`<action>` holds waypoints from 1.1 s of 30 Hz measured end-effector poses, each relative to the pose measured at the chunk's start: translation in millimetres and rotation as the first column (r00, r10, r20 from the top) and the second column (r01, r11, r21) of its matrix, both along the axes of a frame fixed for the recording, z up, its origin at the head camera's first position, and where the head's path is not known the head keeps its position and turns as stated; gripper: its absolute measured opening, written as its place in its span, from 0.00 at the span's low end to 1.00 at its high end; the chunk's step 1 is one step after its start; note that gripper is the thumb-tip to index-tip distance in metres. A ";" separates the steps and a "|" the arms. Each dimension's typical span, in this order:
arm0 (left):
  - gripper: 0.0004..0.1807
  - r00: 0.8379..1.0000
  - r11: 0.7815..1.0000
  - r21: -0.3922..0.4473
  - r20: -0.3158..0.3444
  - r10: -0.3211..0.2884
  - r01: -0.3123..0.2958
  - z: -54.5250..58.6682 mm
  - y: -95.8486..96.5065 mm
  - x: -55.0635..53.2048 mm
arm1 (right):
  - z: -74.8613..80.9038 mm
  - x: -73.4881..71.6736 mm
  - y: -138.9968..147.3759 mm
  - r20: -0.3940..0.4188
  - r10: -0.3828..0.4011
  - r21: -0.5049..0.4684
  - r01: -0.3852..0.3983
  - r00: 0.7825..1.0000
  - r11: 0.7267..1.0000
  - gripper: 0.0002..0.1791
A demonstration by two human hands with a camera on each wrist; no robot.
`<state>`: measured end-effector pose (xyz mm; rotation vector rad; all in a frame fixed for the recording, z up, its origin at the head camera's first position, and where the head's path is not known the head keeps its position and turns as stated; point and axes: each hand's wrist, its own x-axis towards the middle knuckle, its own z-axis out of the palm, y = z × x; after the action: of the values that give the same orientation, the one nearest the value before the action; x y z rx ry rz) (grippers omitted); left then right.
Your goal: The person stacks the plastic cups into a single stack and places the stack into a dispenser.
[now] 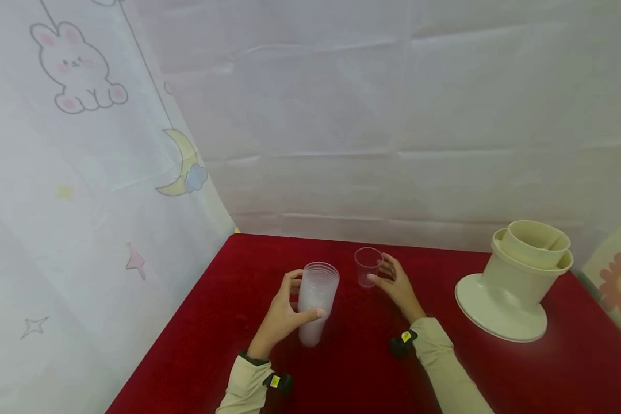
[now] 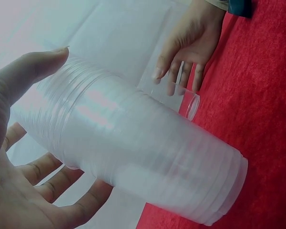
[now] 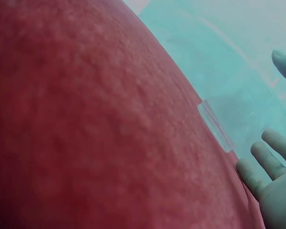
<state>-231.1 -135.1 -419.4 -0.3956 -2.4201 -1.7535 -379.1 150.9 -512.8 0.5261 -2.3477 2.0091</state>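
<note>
My left hand (image 1: 282, 313) grips a tall stack of clear plastic cups (image 1: 318, 296), with the thumb on the near side and the fingers around the far side. The stack leans slightly, its rims at the top; the left wrist view shows many nested rims close to the thumb. A single clear plastic cup (image 1: 366, 265) stands upright on the red cloth, to the right of the stack. Beside that cup is my right hand (image 1: 401, 290), thumb and fingers spread around its right side. In the right wrist view its fingers (image 3: 271, 160) are loosely extended, apart from the cup's base (image 3: 215, 128).
A cream plastic holder (image 1: 517, 287) with a round base and wide tilted tubes stands on the right of the red-covered table (image 1: 227, 322). Pale cloth walls (image 1: 341, 115) close off the back and the left side.
</note>
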 end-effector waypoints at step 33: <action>0.46 1.000 1.000 -0.006 0.007 0.001 -0.001 -14.4 -4.0 -10.0 | 16.5 3.2 -16.0 -0.098 -0.024 -0.033 0.021 0.995 0.999 0.35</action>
<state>-241.1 -139.0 -433.8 -0.3893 -2.4300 -1.7510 -375.9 134.9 -496.3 0.5808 -2.2512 1.9594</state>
